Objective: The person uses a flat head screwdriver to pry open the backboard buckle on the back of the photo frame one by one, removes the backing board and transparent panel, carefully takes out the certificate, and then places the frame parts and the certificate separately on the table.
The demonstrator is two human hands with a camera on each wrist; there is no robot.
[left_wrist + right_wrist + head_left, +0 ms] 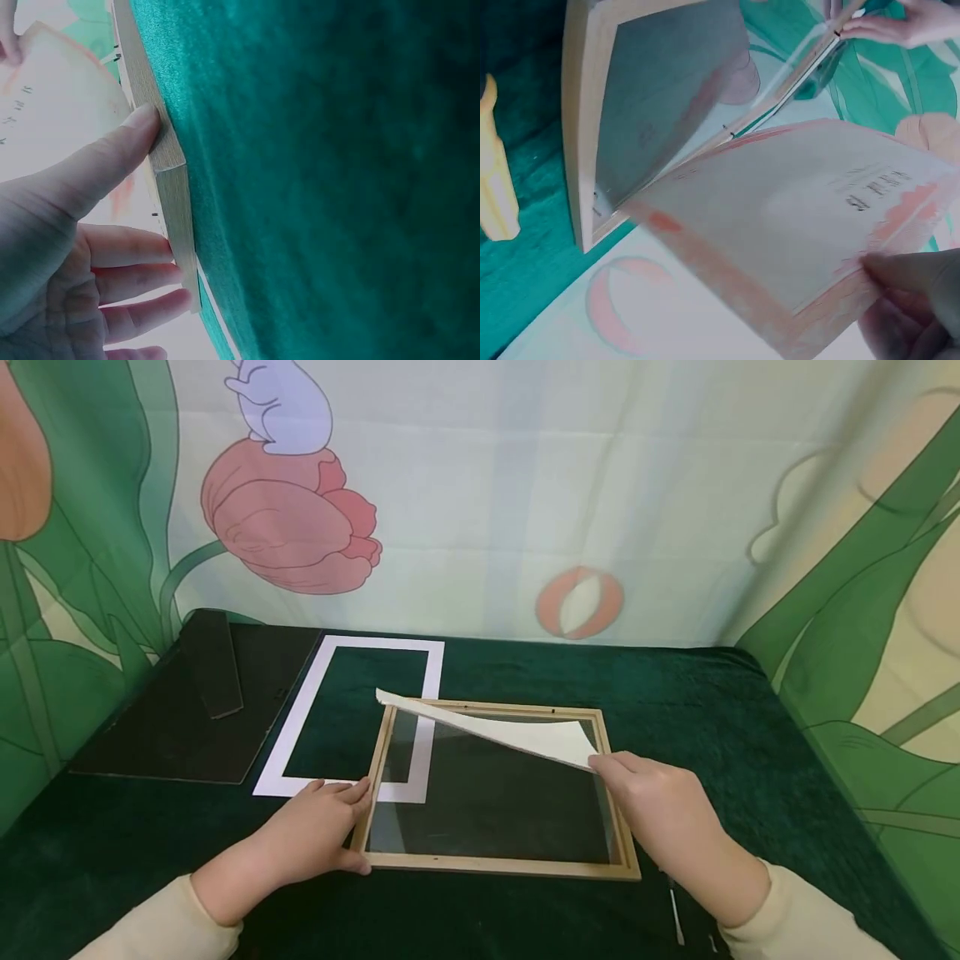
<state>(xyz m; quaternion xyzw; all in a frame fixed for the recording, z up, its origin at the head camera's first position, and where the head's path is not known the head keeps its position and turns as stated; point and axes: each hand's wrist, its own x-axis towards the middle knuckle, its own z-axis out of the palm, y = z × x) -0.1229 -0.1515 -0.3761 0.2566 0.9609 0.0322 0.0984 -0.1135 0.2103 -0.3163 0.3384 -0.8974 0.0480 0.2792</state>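
Note:
A light wooden picture frame (pixel 502 864) with a clear pane (pixel 495 814) lies on the dark green cloth. At its near left corner my left hand (pixel 318 827) rests, thumb on the front edge and fairly straight fingers along the left side, as the left wrist view also shows. Between thumb and fingers my right hand (pixel 667 802) pinches the near right corner of a printed sheet (pixel 540 739). The sheet slants up over the pane, bowed, its far edge near the frame's back rail. In the right wrist view, its printed side shows a pinkish border and small dark lettering.
A white mat border (pixel 382 643) lies behind and left, partly seen through the pane. Farther left is a black backing board (pixel 172 743) with its easel leg (pixel 217 668). A thin metal tool (pixel 677 914) lies below my right wrist. A patterned curtain (pixel 480 527) hangs behind.

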